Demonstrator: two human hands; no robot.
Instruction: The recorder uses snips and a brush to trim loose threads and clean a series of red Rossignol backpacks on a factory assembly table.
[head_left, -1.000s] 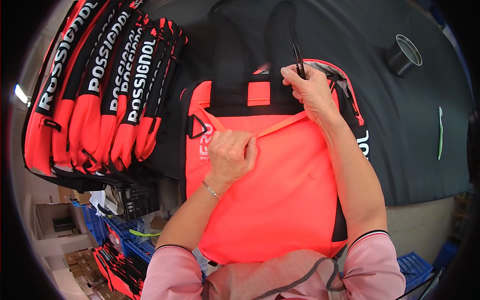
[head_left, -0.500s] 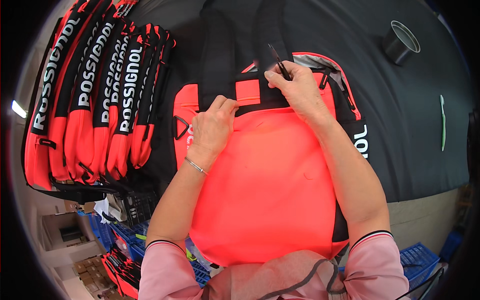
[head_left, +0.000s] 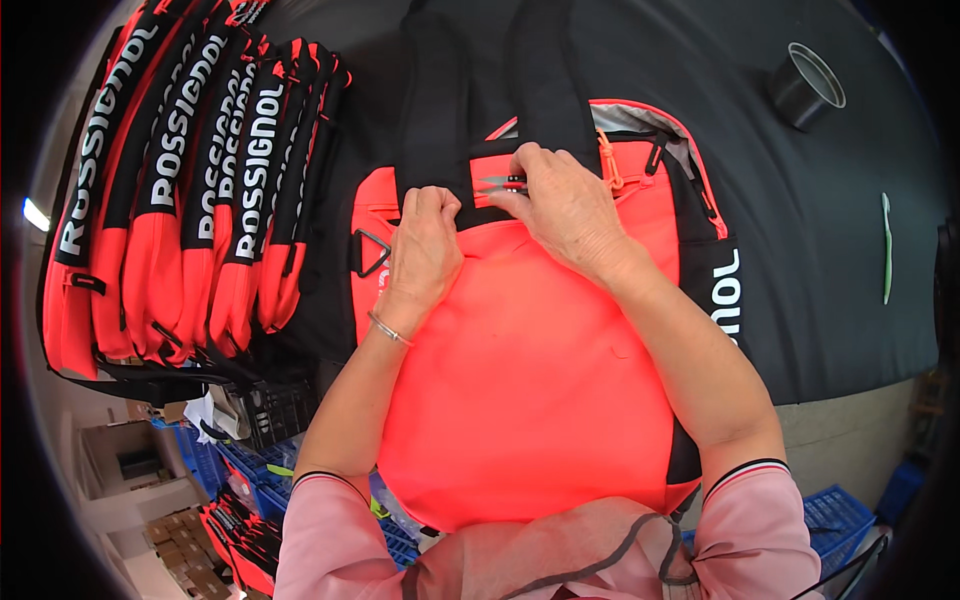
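Though snips (head_left: 510,184) near strap (head_left: 434,110) edge, roomy tabletop (head_left: 820,240) rightward

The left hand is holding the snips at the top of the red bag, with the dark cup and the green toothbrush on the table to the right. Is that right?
Not quite: the head view shows the snips in the right hand. The red bag, dark cup and green toothbrush are as you say.

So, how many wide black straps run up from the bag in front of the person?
2: one strap extends beyond the left hand, the other strap beyond the right hand. More could be hidden under the bag.
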